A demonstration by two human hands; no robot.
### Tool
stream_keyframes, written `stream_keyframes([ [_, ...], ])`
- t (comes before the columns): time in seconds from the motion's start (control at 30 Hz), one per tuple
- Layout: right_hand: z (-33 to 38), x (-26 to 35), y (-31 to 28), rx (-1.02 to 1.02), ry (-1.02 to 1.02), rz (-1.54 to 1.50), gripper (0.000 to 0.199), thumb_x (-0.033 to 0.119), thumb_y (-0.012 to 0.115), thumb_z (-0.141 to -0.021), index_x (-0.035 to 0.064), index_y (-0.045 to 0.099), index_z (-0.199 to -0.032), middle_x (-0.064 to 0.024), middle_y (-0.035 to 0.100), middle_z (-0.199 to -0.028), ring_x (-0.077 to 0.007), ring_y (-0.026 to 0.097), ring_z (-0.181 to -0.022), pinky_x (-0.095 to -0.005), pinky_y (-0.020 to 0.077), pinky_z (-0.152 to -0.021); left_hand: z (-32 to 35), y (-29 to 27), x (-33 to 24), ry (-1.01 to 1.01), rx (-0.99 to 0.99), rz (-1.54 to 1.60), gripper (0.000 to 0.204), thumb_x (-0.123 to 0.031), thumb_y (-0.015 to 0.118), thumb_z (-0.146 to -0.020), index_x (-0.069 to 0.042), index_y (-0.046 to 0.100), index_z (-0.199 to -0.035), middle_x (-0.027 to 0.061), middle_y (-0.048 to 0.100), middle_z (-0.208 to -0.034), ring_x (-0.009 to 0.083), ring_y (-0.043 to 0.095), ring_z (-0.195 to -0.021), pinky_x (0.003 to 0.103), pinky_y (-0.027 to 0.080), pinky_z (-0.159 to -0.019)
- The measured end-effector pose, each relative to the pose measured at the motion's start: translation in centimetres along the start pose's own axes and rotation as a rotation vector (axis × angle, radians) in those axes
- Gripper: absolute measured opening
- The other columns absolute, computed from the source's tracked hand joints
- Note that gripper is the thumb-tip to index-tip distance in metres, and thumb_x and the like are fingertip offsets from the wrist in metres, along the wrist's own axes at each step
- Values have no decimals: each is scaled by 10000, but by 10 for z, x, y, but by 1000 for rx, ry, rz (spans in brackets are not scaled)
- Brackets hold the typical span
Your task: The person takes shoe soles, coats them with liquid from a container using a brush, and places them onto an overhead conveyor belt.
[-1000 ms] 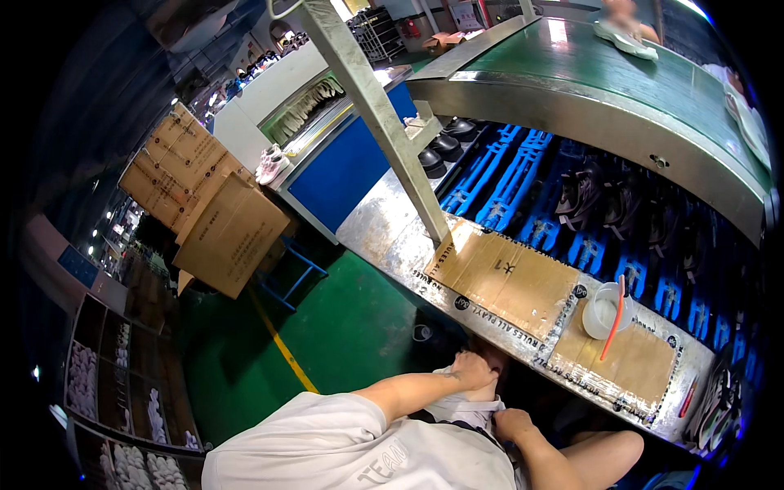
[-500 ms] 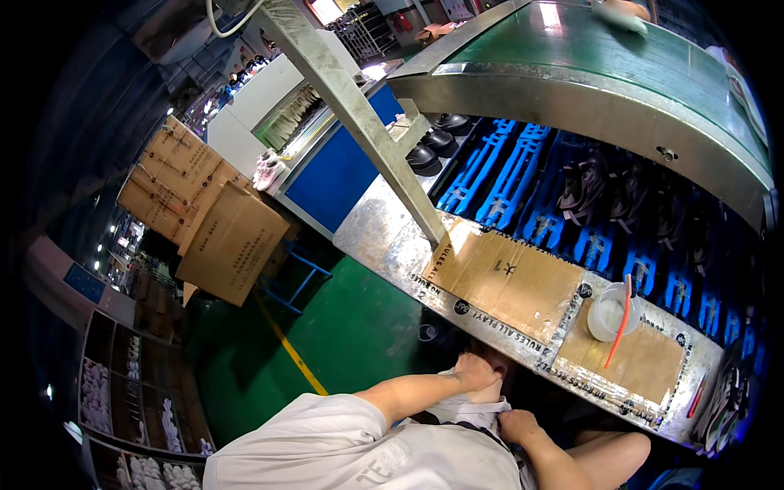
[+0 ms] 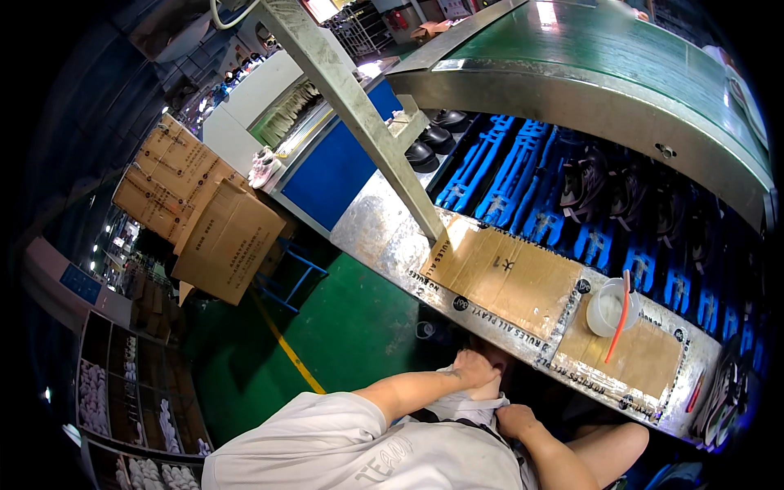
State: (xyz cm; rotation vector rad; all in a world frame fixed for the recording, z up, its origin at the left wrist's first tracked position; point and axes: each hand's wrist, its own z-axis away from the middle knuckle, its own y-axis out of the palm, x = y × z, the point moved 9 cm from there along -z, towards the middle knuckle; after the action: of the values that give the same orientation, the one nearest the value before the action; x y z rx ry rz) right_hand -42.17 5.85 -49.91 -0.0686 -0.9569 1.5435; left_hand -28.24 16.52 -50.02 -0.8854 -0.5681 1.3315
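My left hand (image 3: 476,369) rests on my bare knee, its fingers curled in and pressed together, with nothing seen in them. Close by on my lap, my right hand (image 3: 516,420) lies against the hem of my pale shorts (image 3: 469,404); its fingers are mostly hidden. Beyond my knees runs a metal ledge (image 3: 384,245) with cardboard sheets (image 3: 510,282) taped on it. A translucent plastic cup (image 3: 605,314) of whitish content stands on the right sheet. An orange-red stick, perhaps a brush handle (image 3: 622,327), leans across the cup. Both hands are apart from these.
Behind the ledge, dark shoes (image 3: 584,184) sit on a blue-lit rack line (image 3: 498,175) under a green belt (image 3: 572,49). A slanted metal post (image 3: 359,114) rises from the ledge. Cartons (image 3: 229,241) and a blue stool frame (image 3: 302,273) stand left; shelves (image 3: 139,384) stand lower left.
My hands stay in place. At the far top of the green belt, a blurred pale object and another person's hand have moved mostly out of sight. The view has shifted slightly.
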Motion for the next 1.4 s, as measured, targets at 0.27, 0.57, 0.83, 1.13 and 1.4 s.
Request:
stream_keyframes([
  [0.27, 3, 5, -8, -2, 3, 11, 271, 143, 583, -857, 44, 769, -1028, -220, 750, -1061, -375, 738, -1006, -500, 599, -858, 3, -5, -3, -18, 101, -3, 749, -647, 556, -888, 43, 753, -1104, 283, 685, -1223, 408, 626, -1205, 476, 461, -1050],
  [0.57, 1, 8, -8, 0, -18, 6, 272, 143, 575, -870, 42, 768, -1033, -220, 750, -1075, -373, 738, -1014, -498, 600, -862, -2, 6, 4, -5, 66, -2, 747, -656, 543, -880, 38, 768, -1040, 302, 693, -1178, 428, 630, -1182, 480, 467, -1042],
  [0.83, 9, 11, -17, -2, 1, -12, 270, 120, 585, -869, 23, 782, -1027, -222, 751, -1090, -356, 743, -1029, -476, 601, -871, 4, -6, -2, -6, 42, -7, 756, -665, 527, -878, 35, 773, -1024, 312, 696, -1164, 433, 630, -1183, 475, 466, -1045],
  [1.13, 6, 11, -14, -14, -20, 0, 264, 113, 589, -860, 18, 781, -1015, -235, 751, -1066, -366, 747, -1009, -484, 605, -856, 4, -7, -1, -8, 23, -22, 749, -654, 503, -895, 32, 775, -1023, 308, 697, -1164, 430, 634, -1184, 468, 464, -1057],
  [1.4, 5, 8, -11, -3, -11, 5, 262, 140, 592, -857, 33, 770, -1015, -218, 751, -1074, -366, 739, -1020, -489, 606, -854, 1, -2, -1, 4, 35, -30, 750, -650, 500, -892, 37, 773, -1018, 320, 686, -1178, 442, 623, -1189, 484, 460, -1051],
])
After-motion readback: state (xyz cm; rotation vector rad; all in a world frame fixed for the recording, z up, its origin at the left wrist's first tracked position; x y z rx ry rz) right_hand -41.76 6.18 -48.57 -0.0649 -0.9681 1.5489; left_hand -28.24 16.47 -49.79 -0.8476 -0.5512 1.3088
